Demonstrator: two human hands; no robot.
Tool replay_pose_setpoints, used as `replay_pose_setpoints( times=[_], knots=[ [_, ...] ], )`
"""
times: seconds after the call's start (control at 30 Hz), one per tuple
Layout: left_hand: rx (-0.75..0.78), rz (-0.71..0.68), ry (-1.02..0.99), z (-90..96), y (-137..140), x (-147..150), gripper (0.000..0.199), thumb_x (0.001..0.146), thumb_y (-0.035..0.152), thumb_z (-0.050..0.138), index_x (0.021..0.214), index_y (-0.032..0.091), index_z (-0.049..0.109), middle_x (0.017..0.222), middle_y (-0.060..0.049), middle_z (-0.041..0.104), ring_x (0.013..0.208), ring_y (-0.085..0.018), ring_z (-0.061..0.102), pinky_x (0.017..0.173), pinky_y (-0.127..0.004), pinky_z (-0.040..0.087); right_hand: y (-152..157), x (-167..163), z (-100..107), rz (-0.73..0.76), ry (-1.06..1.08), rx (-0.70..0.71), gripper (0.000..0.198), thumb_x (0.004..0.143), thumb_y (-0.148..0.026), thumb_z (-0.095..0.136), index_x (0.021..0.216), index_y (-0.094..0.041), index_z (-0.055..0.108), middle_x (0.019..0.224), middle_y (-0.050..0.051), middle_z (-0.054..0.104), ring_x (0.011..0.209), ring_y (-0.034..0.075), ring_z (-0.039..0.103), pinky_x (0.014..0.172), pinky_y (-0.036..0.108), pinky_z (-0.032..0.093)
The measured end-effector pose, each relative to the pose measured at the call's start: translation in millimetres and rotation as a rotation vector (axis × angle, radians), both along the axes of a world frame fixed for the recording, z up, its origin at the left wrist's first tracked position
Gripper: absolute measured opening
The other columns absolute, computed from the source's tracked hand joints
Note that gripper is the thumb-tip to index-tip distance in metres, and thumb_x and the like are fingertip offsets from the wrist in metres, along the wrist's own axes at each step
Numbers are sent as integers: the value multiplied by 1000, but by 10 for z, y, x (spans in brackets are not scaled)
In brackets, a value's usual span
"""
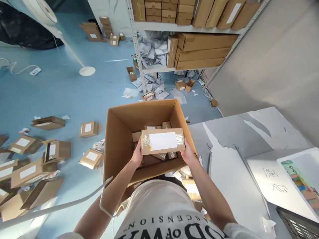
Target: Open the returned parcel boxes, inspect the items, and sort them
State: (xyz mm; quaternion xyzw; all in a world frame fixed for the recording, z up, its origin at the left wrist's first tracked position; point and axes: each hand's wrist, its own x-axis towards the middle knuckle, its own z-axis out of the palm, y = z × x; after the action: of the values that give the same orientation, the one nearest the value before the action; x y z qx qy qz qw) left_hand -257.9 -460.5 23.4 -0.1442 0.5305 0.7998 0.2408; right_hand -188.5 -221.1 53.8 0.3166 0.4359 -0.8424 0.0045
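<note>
Over the open mouth of a large carton, a taped box is held lengthwise between two bare hands, its white label facing up. The left hand grips one short end and the right hand the other, the fingers of each pinching the cardboard from the side; how far they reach underneath I cannot tell. Smaller parcels lie at mixed angles within the carton, partly hidden by the box.

Holding it well, I'd judge, means even pressure from both ends, so the box stays level and neither palm has to carry the load alone. The shiny tape could prove slippery, so a hold on the bare corners looks safer, with the label left uncovered. Knuckles deserve some room too, as the right hand is near the carton's rim. A pale cable loops by the left forearm (an easy thing to snag), so that elbow is best moved with care. To the right lies a grey worktop.
</note>
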Motion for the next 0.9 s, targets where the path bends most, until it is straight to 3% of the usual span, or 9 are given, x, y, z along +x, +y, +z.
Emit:
replay_pose_setpoints(
  times=[0.23, 0.47, 0.57, 0.7, 0.9],
  knots=[
    [9, 30, 28, 239, -11, 415, 42, 82, 53, 56, 107, 22, 66, 110, -3, 72, 120, -28, 58, 98, -38, 50, -93, 366, 235, -80, -14, 4, 43, 92, -52, 47, 117, -23, 67, 105, 2, 75, 119, 21, 61, 104, 35, 47],
    [-49, -146, -34, 213, 225, 424, 41, 78, 53, 60, 104, 22, 66, 100, -2, 73, 107, -25, 65, 91, -36, 53, -2, 912, 195, -244, 85, 61, 42, 88, -56, 53, 115, -26, 67, 108, 1, 74, 119, 21, 60, 100, 36, 48],
    [-55, -256, -23, 176, 507, 397, 35, 76, 50, 63, 97, 22, 68, 96, -2, 74, 107, -25, 65, 92, -35, 53, 60, 1210, 191, -376, 44, 69, 42, 84, -59, 55, 106, -25, 69, 106, 1, 74, 118, 24, 60, 98, 37, 49],
    [16, -452, -13, 171, 1010, 474, 34, 77, 50, 63, 94, 21, 68, 106, -3, 73, 119, -27, 60, 98, -37, 50, 184, 1657, 193, -586, -19, 84, 42, 83, -62, 55, 101, -27, 68, 106, 0, 74, 115, 24, 62, 99, 38, 49],
    [85, -783, 4, 110, 1963, 904, 40, 84, 53, 57, 108, 22, 68, 118, -2, 70, 131, -25, 50, 109, -37, 42, 449, 2509, 127, -903, 34, 136, 41, 84, -62, 54, 103, -28, 67, 112, -2, 72, 121, 21, 58, 106, 37, 43]
  ],
)
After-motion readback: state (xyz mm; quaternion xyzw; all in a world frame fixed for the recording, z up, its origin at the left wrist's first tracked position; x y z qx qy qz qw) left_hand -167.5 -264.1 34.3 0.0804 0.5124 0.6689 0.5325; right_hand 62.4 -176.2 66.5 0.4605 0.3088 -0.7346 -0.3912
